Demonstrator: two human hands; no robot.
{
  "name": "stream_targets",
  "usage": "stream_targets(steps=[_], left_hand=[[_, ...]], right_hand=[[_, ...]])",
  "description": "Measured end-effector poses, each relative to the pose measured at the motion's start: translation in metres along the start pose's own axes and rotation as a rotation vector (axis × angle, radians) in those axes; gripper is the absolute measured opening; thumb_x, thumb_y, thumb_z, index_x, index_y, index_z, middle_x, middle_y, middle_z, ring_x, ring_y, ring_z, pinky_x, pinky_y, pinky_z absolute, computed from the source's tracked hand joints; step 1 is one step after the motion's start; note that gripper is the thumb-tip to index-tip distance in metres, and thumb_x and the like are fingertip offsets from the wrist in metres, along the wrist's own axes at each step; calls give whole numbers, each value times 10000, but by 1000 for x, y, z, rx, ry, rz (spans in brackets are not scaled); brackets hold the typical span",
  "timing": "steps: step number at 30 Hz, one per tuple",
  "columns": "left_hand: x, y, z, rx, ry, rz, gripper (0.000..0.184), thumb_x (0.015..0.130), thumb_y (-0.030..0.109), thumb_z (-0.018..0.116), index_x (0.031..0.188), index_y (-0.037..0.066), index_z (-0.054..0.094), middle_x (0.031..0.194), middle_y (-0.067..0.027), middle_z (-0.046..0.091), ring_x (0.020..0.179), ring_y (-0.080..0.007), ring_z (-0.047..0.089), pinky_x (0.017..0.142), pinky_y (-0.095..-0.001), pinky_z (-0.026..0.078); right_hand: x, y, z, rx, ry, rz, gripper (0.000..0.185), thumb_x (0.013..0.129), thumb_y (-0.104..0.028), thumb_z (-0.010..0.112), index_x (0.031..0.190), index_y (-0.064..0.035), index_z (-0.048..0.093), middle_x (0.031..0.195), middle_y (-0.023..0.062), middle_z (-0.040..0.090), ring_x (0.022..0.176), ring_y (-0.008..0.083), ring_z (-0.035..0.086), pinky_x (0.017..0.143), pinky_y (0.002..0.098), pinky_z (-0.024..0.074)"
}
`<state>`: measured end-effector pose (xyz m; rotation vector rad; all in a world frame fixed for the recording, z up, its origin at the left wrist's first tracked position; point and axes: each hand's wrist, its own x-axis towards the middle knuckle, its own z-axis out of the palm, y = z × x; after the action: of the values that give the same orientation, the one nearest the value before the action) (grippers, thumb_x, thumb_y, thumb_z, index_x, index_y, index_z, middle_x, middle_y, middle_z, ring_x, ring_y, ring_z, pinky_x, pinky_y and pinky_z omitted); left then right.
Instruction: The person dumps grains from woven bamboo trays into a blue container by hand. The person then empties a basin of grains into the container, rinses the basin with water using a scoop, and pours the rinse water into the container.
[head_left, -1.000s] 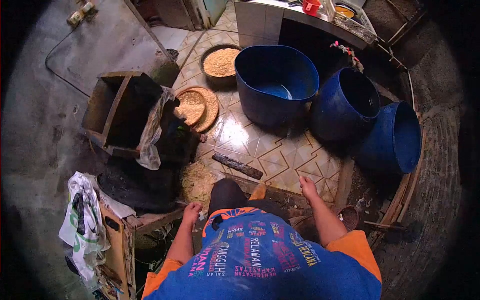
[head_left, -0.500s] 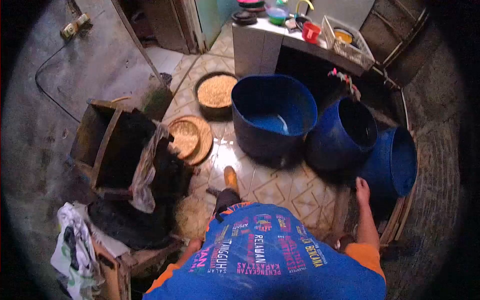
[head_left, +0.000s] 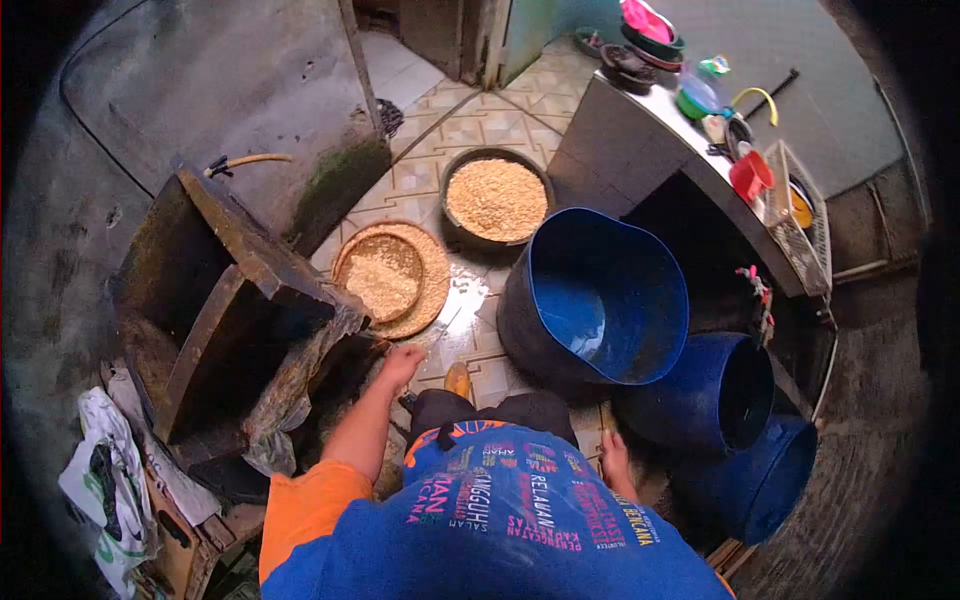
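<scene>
My left hand [head_left: 402,366] reaches forward at lower centre, just short of two round woven trays, with its fingers curled together and nothing visible in them. The smaller tray [head_left: 348,262] rests on the larger one [head_left: 440,268], and both hold pale yellow beans or grains. Beyond them stands a dark round basin [head_left: 458,228] heaped with the same material. Low beside my right leg is my right hand [head_left: 614,460], fingers slightly apart and without a visible object. A large blue tub [head_left: 515,315] with some liquid at its bottom stands upright ahead of it.
Two blue barrels [head_left: 665,405] [head_left: 740,490] lean at the right. A counter [head_left: 640,125] carries a red cup [head_left: 750,177] and a dish rack [head_left: 800,225]. On the left are a dark wooden structure [head_left: 215,325] and a white bag [head_left: 105,480]. The tiled floor [head_left: 465,300] looks wet.
My view has turned and moved forward, so the basin and trays appear closer. My left hand has come forward into view. My right hand has moved away from the rightmost barrel towards my leg.
</scene>
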<state>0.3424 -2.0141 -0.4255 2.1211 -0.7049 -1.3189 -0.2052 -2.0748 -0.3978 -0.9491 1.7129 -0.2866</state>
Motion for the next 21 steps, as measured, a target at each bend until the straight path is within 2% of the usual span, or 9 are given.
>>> stream_targets(steps=[6,8,9,11,13,15,17,20,21], left_hand=[[-24,2,33,-327,96,-117,328,873,282,595,1059,20,660,952,-75,675,902,-152,595,818,-312,465],[-52,-40,54,-297,196,-201,347,886,295,578,1102,34,652,979,-80,674,905,-170,599,809,-318,471],[-77,-62,67,-344,231,-234,351,888,300,570,1114,43,650,987,-84,674,897,-174,602,790,-325,478],[-146,-61,75,-218,187,-451,332,898,305,535,1069,47,656,945,-106,667,871,-202,619,725,-344,496],[-186,-175,128,284,301,-317,311,902,305,496,994,52,652,910,-147,660,867,-260,645,671,-373,504],[-223,-235,181,-107,38,-646,305,894,306,486,956,51,642,909,-199,649,916,-319,647,711,-405,504],[-267,-251,198,575,-239,-290,455,716,219,683,1123,29,610,936,-168,666,866,-314,645,761,-439,490],[-274,-215,220,-105,75,-321,381,735,215,692,1061,34,611,864,-148,637,794,-289,620,676,-424,487],[-268,-212,219,103,167,-81,315,770,222,668,1023,45,610,836,-120,612,764,-255,596,642,-400,472]], right_hand=[[52,-119,11,8,-43,42,443,936,-456,505,1152,-74,564,678,-15,476,484,66,374,435,259,302],[101,-136,11,-118,-280,64,443,925,-485,511,1119,-93,580,783,9,557,680,119,511,589,279,412],[180,-95,13,-224,-280,-136,365,927,-449,529,967,-88,572,746,3,546,609,108,485,548,263,390],[215,-138,27,-322,-354,-317,360,925,-441,540,964,-85,576,727,-6,535,573,102,463,520,254,368],[251,-181,49,-453,-416,-476,377,917,-437,561,1035,-81,592,718,-10,527,567,93,450,498,246,349],[273,-221,67,-459,-414,-404,441,909,-449,570,1148,-79,592,757,-5,537,637,93,471,515,250,363],[257,-264,81,-398,-385,-347,471,907,-457,569,1188,-79,581,787,-5,542,678,95,483,526,252,373],[224,-301,112,-326,-348,-238,470,904,-452,577,1178,-70,572,857,-3,548,726,97,491,540,250,388],[225,-297,121,-342,-402,-244,473,904,-451,577,1183,-69,567,884,-3,553,735,102,500,552,248,394]])
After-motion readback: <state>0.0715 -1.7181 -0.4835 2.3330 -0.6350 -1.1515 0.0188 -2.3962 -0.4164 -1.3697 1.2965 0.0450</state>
